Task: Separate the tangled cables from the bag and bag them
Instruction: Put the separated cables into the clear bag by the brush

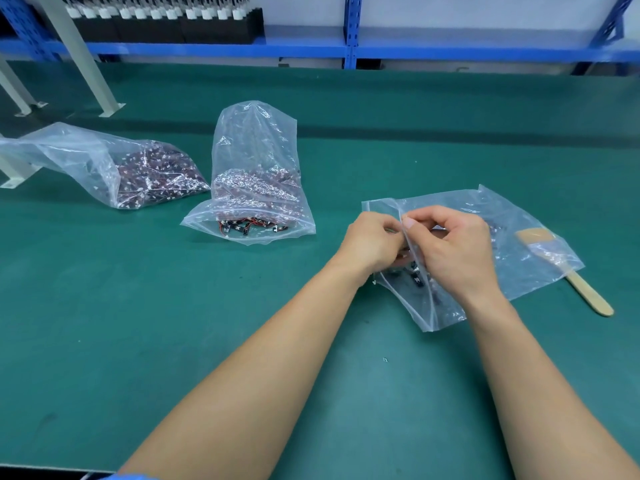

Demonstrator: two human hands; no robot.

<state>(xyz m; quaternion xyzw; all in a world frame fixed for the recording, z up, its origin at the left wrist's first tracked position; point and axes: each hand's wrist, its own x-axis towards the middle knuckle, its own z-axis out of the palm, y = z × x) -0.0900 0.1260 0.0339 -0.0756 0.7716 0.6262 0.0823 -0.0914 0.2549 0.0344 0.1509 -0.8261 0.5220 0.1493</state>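
Green mat (pixel 173 323), blue shelving (pixel 350 46) beyond. Your left hand (pixel 372 242) and right hand (pixel 457 251) pinch the bag (pixel 530 230) mouth. The bag's length runs past your right hand.

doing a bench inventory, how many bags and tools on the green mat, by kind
plastic bags: 3 (left bag, middle bag, near bag)
brush: 1
total: 4

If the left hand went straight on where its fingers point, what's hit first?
The left hand would likely meet the clear bag, whose rim it pinches, then the right hand just behind; depth unclear.
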